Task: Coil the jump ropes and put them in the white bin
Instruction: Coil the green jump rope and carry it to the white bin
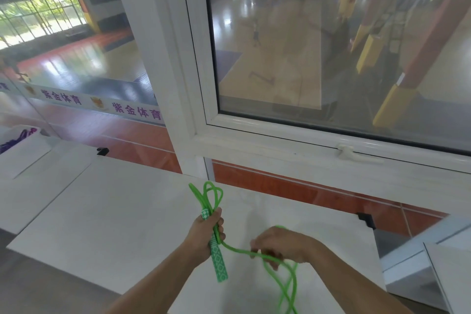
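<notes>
A green jump rope (286, 280) with green-and-white patterned handles is held above the white table (114, 224). My left hand (206, 233) grips the handles (218, 260) together with several rope loops that stick up past its fingers. My right hand (283, 246) pinches the loose rope just right of the handles. The rest of the rope hangs down toward the frame's lower edge. At the far left stands the white bin (25, 150) with a purple rope (15, 141) inside.
A white window frame (293, 145) with a latch (349, 154) runs along the table's far side. A grey metal surface (420, 267) adjoins the table on the right. Black corner brackets (365, 219) sit at the table's far corners.
</notes>
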A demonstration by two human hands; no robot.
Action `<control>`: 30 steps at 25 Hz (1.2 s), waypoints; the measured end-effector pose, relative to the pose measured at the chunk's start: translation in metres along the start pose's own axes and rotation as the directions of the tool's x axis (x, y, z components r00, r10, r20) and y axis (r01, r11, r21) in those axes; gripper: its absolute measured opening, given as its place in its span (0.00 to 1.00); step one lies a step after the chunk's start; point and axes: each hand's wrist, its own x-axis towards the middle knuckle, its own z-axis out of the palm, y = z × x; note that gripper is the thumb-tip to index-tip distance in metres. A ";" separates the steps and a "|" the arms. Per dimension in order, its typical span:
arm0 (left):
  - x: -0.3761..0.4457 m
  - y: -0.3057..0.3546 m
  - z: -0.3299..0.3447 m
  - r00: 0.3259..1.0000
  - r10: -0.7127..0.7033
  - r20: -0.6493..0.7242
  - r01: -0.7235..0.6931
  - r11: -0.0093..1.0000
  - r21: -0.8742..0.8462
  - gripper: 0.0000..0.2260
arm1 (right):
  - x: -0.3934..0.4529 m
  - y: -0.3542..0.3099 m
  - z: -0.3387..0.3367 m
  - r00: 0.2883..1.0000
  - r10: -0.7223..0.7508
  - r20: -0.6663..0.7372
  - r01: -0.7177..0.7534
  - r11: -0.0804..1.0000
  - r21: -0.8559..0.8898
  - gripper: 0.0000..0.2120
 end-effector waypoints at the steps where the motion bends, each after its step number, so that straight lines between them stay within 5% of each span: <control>1: 0.002 0.003 0.002 1.000 0.002 -0.017 -0.003 1.000 -0.030 0.09 | 0.000 -0.003 0.006 0.994 0.074 0.086 -0.069 0.996 -0.059 0.20; 3: 0.006 0.008 0.004 0.999 -0.016 -0.032 0.013 0.996 -0.087 0.08 | 0.001 -0.003 0.018 0.982 0.124 0.143 -0.101 0.983 -0.153 0.27; 6: 0.008 0.011 0.003 0.997 -0.074 -0.004 0.072 0.981 -0.181 0.08 | 0.011 0.006 0.032 0.999 -0.013 0.032 0.019 0.981 -0.195 0.29; 9: 0.006 0.012 0.007 0.992 -0.119 0.043 0.126 0.954 -0.272 0.08 | 0.023 0.010 0.048 0.993 -0.080 0.091 0.067 0.989 0.133 0.23; 13: 0.009 0.028 0.002 0.999 -0.052 -0.008 0.049 0.983 -0.176 0.07 | 0.024 0.021 0.039 0.993 -0.113 -0.030 0.114 0.875 0.470 0.10; 17: 0.020 0.047 -0.022 0.995 0.025 -0.093 -0.026 0.999 -0.018 0.06 | 0.007 0.030 0.009 0.982 -0.120 -0.147 0.170 0.903 0.394 0.10; 24: -0.004 0.001 0.003 0.977 -0.154 0.150 0.092 0.931 0.353 0.10 | 0.021 0.007 0.023 0.891 -0.178 -0.419 0.366 0.827 0.426 0.11; 30: -0.016 -0.017 0.011 0.931 -0.286 0.225 0.260 0.955 0.140 0.15 | 0.026 0.006 0.026 0.814 -0.184 -0.551 0.283 0.954 0.099 0.12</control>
